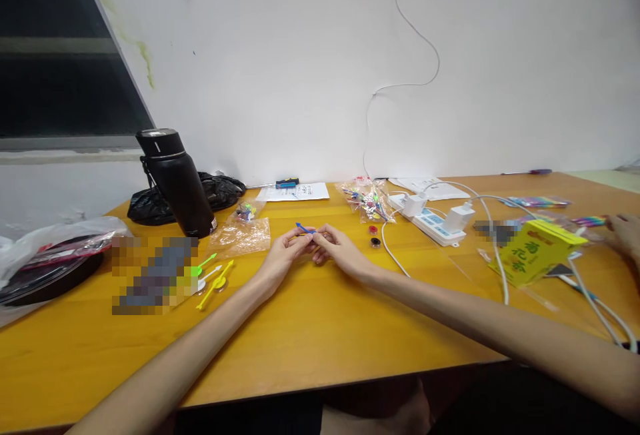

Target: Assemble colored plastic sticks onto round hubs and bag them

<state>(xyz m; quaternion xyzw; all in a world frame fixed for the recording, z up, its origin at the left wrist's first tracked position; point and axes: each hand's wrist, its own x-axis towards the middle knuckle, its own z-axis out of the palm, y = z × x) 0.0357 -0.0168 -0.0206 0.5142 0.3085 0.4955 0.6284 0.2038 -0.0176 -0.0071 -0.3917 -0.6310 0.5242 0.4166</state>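
My left hand (286,250) and my right hand (340,248) meet above the middle of the table. Pinched between their fingertips is a small blue plastic arrow (301,228), its head pointing up and to the left. The fingers cover the rest of it. On the table left of my hands lie a yellow arrow (216,284), a white arrow (209,277) and a green arrow (205,263), each with a round disc at it. Beyond my right hand sit a small red round piece (373,229) and a black one (375,242).
A black bottle (176,185) stands back left, beside clear bags of small parts (245,232) (367,202). A white power strip (435,225) with cables lies right. Farther right are a yellow box (537,253) and another person's hand (625,235). A screwdriver (287,184) rests on paper.
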